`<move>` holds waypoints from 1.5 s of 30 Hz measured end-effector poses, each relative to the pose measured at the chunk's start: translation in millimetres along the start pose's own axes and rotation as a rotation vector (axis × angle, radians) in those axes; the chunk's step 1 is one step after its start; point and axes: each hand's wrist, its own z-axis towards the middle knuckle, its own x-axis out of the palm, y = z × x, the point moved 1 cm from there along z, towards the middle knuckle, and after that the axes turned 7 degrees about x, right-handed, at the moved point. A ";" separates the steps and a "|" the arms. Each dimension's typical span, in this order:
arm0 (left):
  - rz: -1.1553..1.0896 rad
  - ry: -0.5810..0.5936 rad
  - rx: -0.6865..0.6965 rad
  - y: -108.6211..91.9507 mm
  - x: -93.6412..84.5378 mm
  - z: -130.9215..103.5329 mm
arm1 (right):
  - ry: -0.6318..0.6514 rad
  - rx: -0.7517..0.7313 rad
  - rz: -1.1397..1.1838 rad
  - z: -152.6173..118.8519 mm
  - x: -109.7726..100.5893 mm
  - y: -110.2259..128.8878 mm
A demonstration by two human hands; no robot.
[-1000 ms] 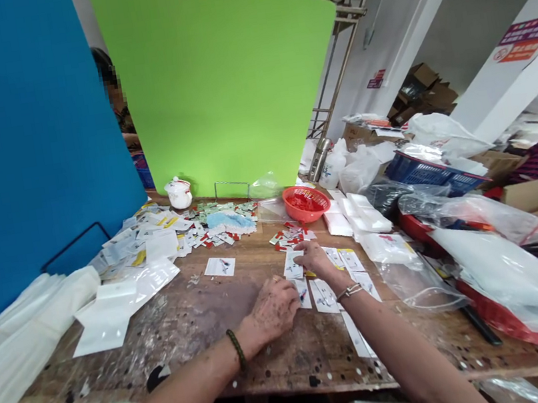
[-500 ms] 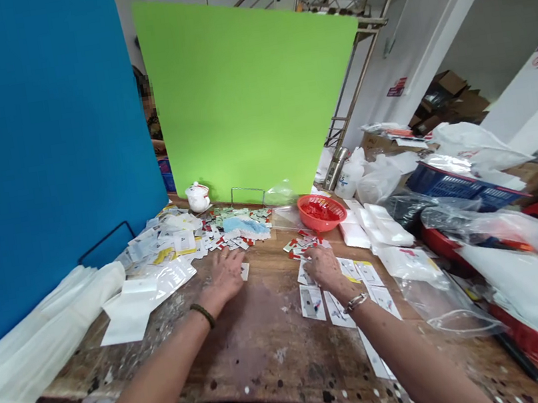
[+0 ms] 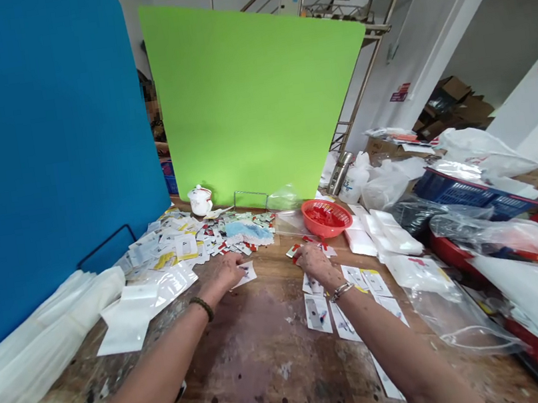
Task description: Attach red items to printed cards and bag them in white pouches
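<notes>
My left hand (image 3: 230, 271) is closed on the edge of a small white card (image 3: 246, 275), just above the table in front of the heap. My right hand (image 3: 316, 266) reaches over small red and green cards (image 3: 325, 247), its fingers bent down and together at their near side. What its fingertips pinch, if anything, is hidden. Below the right wrist, white picture cards (image 3: 317, 314) lie in rows, partly covered by the forearm. Behind my left hand spreads a heap of small printed cards (image 3: 211, 237) with a light blue cloth-like piece (image 3: 248, 230) on it.
A red plastic basket (image 3: 329, 231) with red pieces stands behind my right hand. White plastic bags (image 3: 390, 234) and a blue crate (image 3: 470, 192) crowd the right side. White sheeting (image 3: 65, 323) lies at left. Blue (image 3: 37, 142) and green (image 3: 254, 102) panels stand behind.
My left hand has moved slightly right and now has a white card at its fingers. My right hand has shifted a little toward the red and green cards.
</notes>
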 end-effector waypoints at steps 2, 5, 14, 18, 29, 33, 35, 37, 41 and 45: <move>-0.128 -0.044 -0.045 -1.7 9.6 -2.3 | 0.003 -0.035 0.006 -0.3 -0.5 0.4; -0.303 -0.079 -0.115 -5.8 27.5 -5.4 | -0.011 -0.078 0.014 -1.6 -3.4 1.1; -0.825 -0.173 -0.283 -33.8 70.2 -18.6 | -0.027 0.019 0.283 -25.3 -10.8 39.8; -0.999 -0.142 -0.320 -53.7 84.5 -34.0 | -0.054 0.003 0.260 -40.5 -4.0 60.9; -1.203 0.001 -0.250 -55.3 81.7 -43.1 | 0.181 0.092 0.742 -33.3 15.5 42.7; -1.183 -0.004 -0.136 -54.6 82.9 -40.1 | 0.135 0.074 0.679 -32.3 12.2 45.3; -1.150 -0.056 -0.140 -50.2 85.4 -38.1 | 0.083 0.022 0.604 -31.6 7.5 44.5; -1.095 -0.070 -0.166 -45.3 89.4 -36.3 | -0.031 -0.025 0.552 -29.8 3.6 40.7; -0.715 -0.057 -0.083 -38.9 93.1 -32.8 | 0.159 0.047 0.716 -22.9 9.1 29.0; -0.330 -0.078 0.065 -29.1 71.4 -22.4 | 0.419 0.091 0.762 -15.5 24.1 20.7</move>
